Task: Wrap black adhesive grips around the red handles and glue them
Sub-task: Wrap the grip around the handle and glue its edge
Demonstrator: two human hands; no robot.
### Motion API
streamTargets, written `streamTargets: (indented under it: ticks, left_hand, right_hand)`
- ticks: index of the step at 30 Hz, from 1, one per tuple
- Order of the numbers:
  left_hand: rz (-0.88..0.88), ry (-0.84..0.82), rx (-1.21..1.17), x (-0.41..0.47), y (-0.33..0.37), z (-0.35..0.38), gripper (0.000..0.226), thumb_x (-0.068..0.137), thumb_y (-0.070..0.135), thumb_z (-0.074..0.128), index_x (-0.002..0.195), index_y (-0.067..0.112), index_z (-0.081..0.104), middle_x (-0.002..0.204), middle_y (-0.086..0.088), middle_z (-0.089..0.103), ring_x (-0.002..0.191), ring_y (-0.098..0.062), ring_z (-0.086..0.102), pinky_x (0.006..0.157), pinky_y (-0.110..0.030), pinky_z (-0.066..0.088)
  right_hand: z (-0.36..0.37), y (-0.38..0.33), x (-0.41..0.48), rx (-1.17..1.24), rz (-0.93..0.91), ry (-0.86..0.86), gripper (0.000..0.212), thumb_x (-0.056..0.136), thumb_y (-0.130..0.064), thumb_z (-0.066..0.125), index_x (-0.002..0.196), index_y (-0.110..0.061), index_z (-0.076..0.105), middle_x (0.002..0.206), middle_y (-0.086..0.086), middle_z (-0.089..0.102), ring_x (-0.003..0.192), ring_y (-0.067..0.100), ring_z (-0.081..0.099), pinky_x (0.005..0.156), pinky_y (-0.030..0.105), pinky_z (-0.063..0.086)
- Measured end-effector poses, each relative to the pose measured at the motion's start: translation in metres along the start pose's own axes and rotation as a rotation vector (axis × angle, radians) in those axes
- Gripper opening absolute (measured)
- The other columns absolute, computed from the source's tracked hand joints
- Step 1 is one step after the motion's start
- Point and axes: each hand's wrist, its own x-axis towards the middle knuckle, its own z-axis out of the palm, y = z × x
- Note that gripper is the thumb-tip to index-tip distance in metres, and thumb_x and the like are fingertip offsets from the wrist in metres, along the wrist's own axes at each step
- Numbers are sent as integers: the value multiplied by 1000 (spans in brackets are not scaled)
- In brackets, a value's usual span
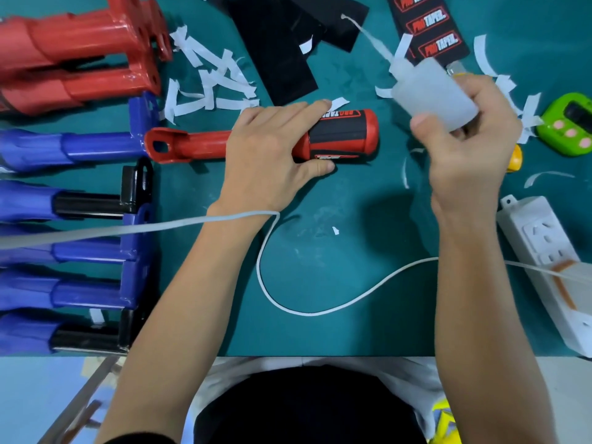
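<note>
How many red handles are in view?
3. One red handle lies at centre under the left hand, with a black grip; two lie at top left, cut by the frame, so others may hide.

Bare forearms (pixel 192 283), a black sleeve (pixel 141 439) at the left arm, black-and-white clothing (pixel 304 411) below.

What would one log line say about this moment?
left hand: grips red handle | right hand: holds glue bottle | black wrap: on handle

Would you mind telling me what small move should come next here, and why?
Probably tip the translucent plastic glue bottle in the right hand down so its nozzle reaches the black adhesive grip. The left hand steadies the red handle with the grip wrapped on, while the nozzle points away.
</note>
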Motion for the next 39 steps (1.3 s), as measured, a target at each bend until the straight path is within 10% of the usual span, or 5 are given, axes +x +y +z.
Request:
streamTargets:
  ticks: [7, 14, 20, 31, 39]
  left_hand:
    - [-2, -3, 10, 1, -1, 1, 73, 77, 61, 80, 136, 19, 68, 129, 2, 72, 114, -25, 67, 100, -37, 38]
    - [7, -14, 6, 2, -3, 3, 72, 81, 66, 76, 136, 20, 67, 129, 4, 71, 114, -24, 67, 99, -39, 41]
    - [16, -13, 7, 2, -4, 4, 68, 85, 65, 72, 135, 20, 66, 129, 4, 71, 111, -24, 65, 98, -38, 39]
    - [22, -21, 8, 2, -5, 4, 67, 87, 67, 69, 135, 20, 66, 127, 5, 71, 109, -24, 64, 96, -37, 39]
    - [24, -31, -10, 3, -4, 2, 67, 87, 67, 69, 134, 20, 66, 125, 6, 71, 108, -23, 64, 94, -37, 38]
  right_hand:
    - [-9, -8, 1, 642, 412, -162, 37, 91, -15, 58, 127, -12, 55, 111, -3, 66, 64, 17, 51, 52, 21, 34]
    - [-7, -12, 0, 846, 544, -17, 8, 70, -14, 65, 76, -20, 63, 73, -5, 60, 49, 14, 33, 54, 25, 29]
    - [-3, -16, -2, 885, 706, -51, 16, 94, -28, 40, 87, -16, 47, 76, 4, 54, 49, 17, 23, 53, 27, 30]
    - [8, -21, -12, 889, 586, -131, 39, 67, -32, 97, 94, -13, 76, 81, 6, 72, 63, 12, 66, 55, 18, 51]
    - [24, -45, -18, 547, 300, 83, 20, 89, -31, 65, 71, -24, 70, 61, 4, 64, 41, 18, 45, 49, 26, 32]
